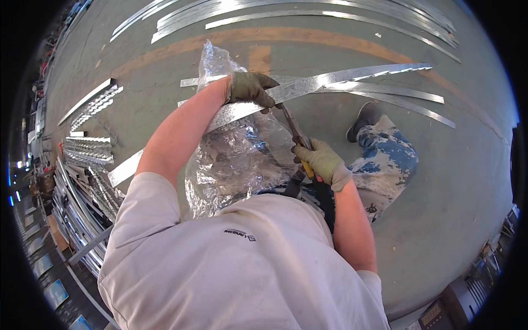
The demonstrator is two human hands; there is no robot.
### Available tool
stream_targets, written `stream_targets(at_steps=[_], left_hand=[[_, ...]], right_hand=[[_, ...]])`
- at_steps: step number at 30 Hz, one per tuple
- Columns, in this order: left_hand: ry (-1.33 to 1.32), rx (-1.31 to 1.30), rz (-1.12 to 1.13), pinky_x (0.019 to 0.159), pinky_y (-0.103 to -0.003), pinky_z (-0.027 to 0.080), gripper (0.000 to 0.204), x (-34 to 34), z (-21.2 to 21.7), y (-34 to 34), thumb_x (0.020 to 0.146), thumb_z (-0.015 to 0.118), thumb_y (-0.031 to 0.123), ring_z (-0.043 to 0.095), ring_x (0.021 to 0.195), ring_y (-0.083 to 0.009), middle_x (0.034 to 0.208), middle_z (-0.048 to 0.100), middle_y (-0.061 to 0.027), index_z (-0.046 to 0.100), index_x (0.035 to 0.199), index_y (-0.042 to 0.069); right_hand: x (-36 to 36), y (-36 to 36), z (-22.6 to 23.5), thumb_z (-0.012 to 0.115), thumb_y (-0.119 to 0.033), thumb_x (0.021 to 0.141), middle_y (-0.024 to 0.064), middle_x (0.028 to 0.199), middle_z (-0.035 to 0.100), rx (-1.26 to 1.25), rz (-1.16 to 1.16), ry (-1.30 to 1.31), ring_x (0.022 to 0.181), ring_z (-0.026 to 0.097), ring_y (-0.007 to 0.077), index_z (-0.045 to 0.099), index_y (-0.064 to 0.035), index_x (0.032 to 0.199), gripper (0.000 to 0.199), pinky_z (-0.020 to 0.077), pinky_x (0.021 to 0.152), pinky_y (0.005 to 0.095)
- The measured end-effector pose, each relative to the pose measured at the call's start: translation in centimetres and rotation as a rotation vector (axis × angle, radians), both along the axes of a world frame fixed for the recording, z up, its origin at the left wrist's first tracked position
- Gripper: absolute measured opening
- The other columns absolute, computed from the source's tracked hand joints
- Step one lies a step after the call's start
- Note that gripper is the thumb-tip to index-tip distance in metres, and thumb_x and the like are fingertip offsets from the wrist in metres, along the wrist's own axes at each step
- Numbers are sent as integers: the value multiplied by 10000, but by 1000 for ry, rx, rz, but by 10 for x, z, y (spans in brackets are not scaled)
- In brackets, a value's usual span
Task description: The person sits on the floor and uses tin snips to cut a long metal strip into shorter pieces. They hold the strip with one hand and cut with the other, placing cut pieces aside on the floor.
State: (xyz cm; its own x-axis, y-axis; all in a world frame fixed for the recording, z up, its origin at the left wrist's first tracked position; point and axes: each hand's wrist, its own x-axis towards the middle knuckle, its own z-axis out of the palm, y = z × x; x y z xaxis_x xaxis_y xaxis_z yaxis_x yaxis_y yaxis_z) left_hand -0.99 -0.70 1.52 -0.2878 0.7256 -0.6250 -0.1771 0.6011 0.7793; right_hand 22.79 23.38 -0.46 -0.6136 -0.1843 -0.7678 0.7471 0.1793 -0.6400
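Note:
A long, shiny metal strip (308, 85) slants across my lap, from low at the left to higher at the right. My left hand (252, 89), in a greenish work glove, is closed round its middle. In my gloved right hand (323, 160) is a pair of tin snips (294, 126) with yellow-and-red handles; the fingers are wrapped round the grips. The snips' jaws meet the near edge of the strip, just beside my left fingers. Whether the blades are closed is hard to see. Crumpled clear plastic sheeting (236, 159) lies over my leg under the strip.
More metal strips (407, 94) lie on the floor beyond my lap, with long ones (275, 17) farther off. Toothed metal pieces (88, 151) and a heap of long profiles (77, 203) are at the left. A dark machine (462, 302) stands at lower right.

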Motion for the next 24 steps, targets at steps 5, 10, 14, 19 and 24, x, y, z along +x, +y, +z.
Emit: stream_targets(at_steps=[5, 10, 14, 19, 24], left_hand=[[-15, 27, 0, 917, -349, 582, 470, -6, -17, -4, 934, 882, 147, 746, 942, -154, 985, 825, -56, 784, 1373, 10], [-7, -18, 14, 944, -355, 579, 504, -4, -11, -2, 922, 895, 158, 743, 959, -149, 980, 827, -51, 778, 1390, 9], [-12, -1, 23, 885, -336, 582, 508, -3, -20, -5, 934, 855, 107, 738, 925, -144, 1073, 827, -57, 760, 1423, 6], [-7, 9, 17, 909, -336, 573, 575, -5, -24, -6, 937, 858, 108, 738, 942, -144, 1070, 829, -57, 709, 1476, -22], [6, -32, -6, 1064, -362, 545, 779, -9, -23, -5, 928, 905, 151, 741, 1041, -154, 1005, 835, -53, 580, 1589, -106]], right_hand=[[3, -2, -21, 744, -379, 1072, 62, 758, 647, -55, -38, 56, 539, 562, 171, 696, -65, 1186, 338, 449, 454, 372], [2, -5, -17, 738, -363, 1080, 62, 781, 658, 5, -26, 118, 562, 567, 164, 702, -56, 1209, 334, 455, 497, 367], [-2, -8, -10, 735, -361, 1106, 49, 760, 643, 45, -18, 129, 574, 551, 152, 712, -52, 1203, 325, 442, 525, 352], [-4, -5, -15, 738, -372, 1095, 59, 814, 659, 7, -6, 96, 622, 566, 162, 706, -46, 1242, 359, 473, 584, 362], [-1, -5, -34, 724, -392, 1118, 38, 765, 629, -2, -16, 222, 562, 517, 139, 698, -54, 1194, 347, 430, 525, 341]])
